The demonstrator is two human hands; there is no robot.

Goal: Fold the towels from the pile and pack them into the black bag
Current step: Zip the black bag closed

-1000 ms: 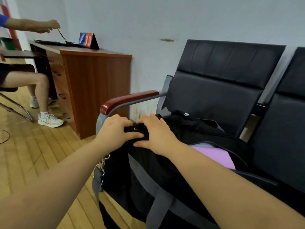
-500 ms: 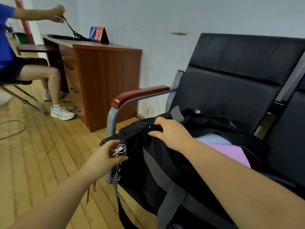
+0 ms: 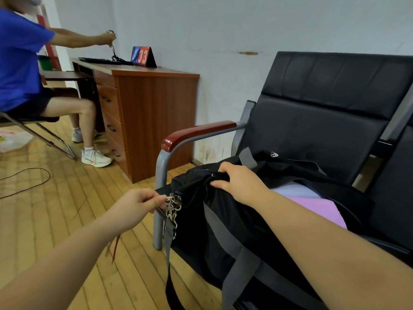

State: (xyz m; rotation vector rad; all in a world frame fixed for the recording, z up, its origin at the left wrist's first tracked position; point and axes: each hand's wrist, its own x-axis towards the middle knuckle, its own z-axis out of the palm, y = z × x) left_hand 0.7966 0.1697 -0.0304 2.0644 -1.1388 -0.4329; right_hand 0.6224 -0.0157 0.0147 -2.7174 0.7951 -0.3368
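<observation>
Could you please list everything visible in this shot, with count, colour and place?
black bag: one, black with grey straps, on the seat, open.
towels: two visible, pink and pale blue, inside the bag.
metal clips: a cluster, silver, at the bag's left end.
chairs: two, black, red armrest, against the wall.
desk: one, brown wood, left of the chairs.
scoreboard: one, blue and red, on the desk.
seated person: one, blue shirt, far left.
left hand: pinches the clips.
right hand: grips the bag's fabric.

Black bag, grey straps; pink towel; lilac towel.
</observation>
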